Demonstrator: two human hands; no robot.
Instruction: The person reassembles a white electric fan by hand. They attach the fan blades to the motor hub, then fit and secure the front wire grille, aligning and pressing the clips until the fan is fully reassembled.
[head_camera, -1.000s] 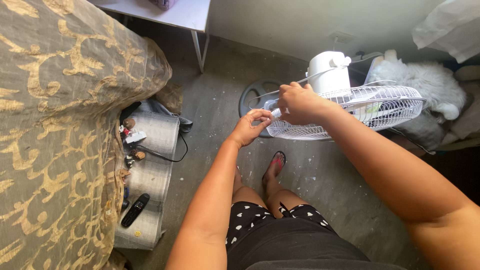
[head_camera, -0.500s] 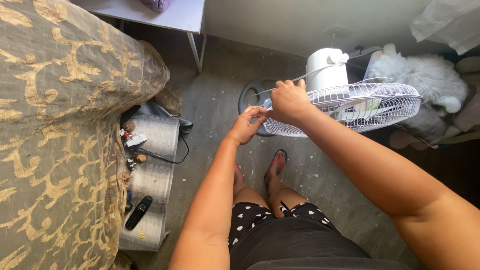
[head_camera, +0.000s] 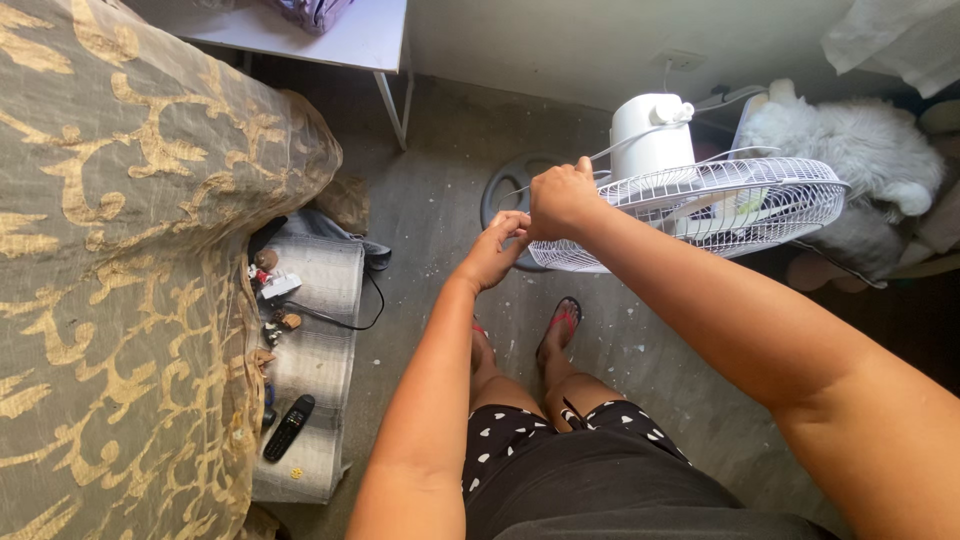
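Gripping the near-left rim of a white wire fan guard (head_camera: 700, 205), which stands on the floor just in front of the white motor housing (head_camera: 652, 135), the right hand (head_camera: 562, 200) is closed on the wires while the left hand (head_camera: 497, 250) is pinched together just beside it at the rim. The guard is best kept steadied while the rim fastening is worked. The pinched part is hidden by the fingers.

White wire fan guard (head_camera: 700, 215), round and domed, tilted almost flat. Fixed before a white motor housing (head_camera: 650, 135). Standing on the floor above a dark round base (head_camera: 510, 195).
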